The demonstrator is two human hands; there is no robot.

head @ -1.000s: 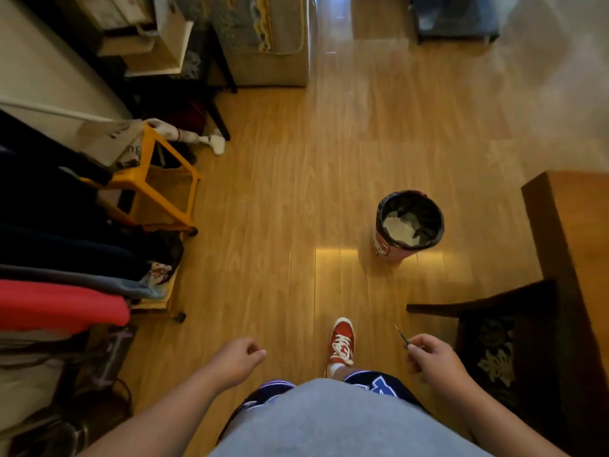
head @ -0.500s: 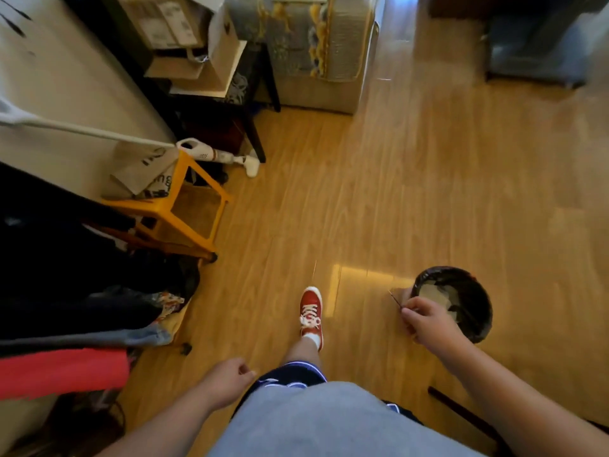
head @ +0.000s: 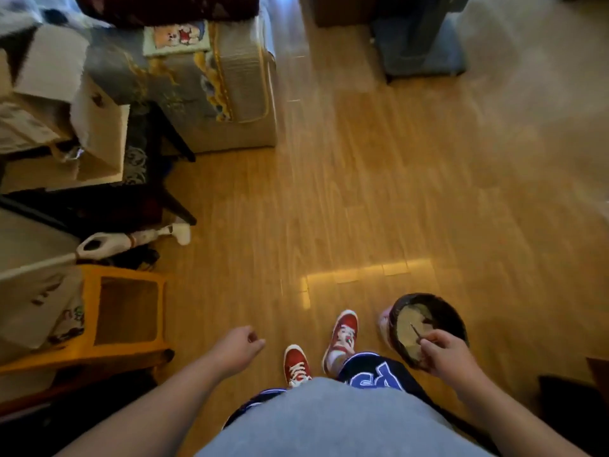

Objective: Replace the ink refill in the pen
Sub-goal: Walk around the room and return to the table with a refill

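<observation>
My right hand [head: 445, 356] pinches a thin dark ink refill [head: 414, 331], whose tip sticks up and to the left over the open mouth of a round bin [head: 453, 316] lined with a black bag. The hand hovers above the bin's near edge and covers part of it. My left hand [head: 237, 349] hangs loosely curled over the wooden floor at lower centre, with nothing in it. No pen body is in view.
I stand on a wooden floor in red shoes [head: 341, 336]. A yellow stool [head: 125, 311], a white handheld vacuum [head: 131, 240], boxes [head: 99, 133] and a padded storage case [head: 230, 94] crowd the left. A dark chair edge [head: 573, 400] shows at lower right.
I have stepped up to the bin, which now sits close by my right foot. My right hand has carried the refill from beside the bin to over its opening.
</observation>
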